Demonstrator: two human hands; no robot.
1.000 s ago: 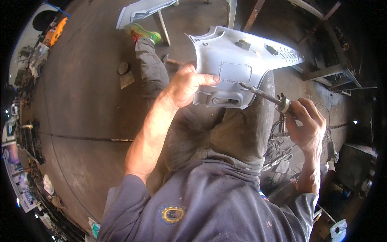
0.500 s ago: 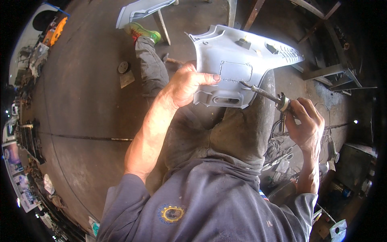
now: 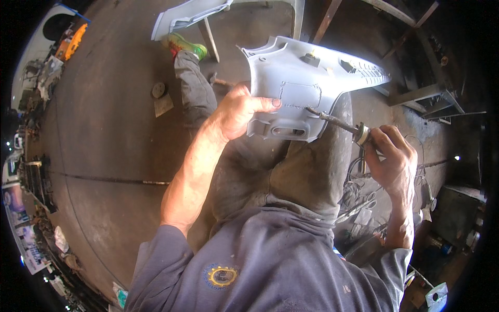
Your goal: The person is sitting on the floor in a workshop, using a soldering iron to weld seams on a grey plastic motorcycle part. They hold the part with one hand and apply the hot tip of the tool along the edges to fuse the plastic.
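A light grey moulded plastic trim panel (image 3: 291,67) rests across my thighs, its narrow slatted end pointing to the far right. My left hand (image 3: 236,112) grips its left edge, thumb flat on the upper face. Beside the thumb, a rough melted line marks out a rectangle on the panel. My right hand (image 3: 392,156) is closed round the rear of a soldering iron (image 3: 338,122), just behind its collar. The iron's thin tip meets the panel, or hovers very close, near the rectangle's lower right corner. The handle is mostly hidden in my fingers.
Another grey trim piece (image 3: 187,14) lies on a stand at the top left. Metal frames (image 3: 426,96) stand at the far right. Cables and pliers-like tools (image 3: 364,203) lie by my right leg. A round disc (image 3: 158,90) is on the floor, left.
The panel and my left hand have shifted slightly left and down in view. The iron's tip has moved slightly left with them, staying by the same corner. Both grips are unchanged.
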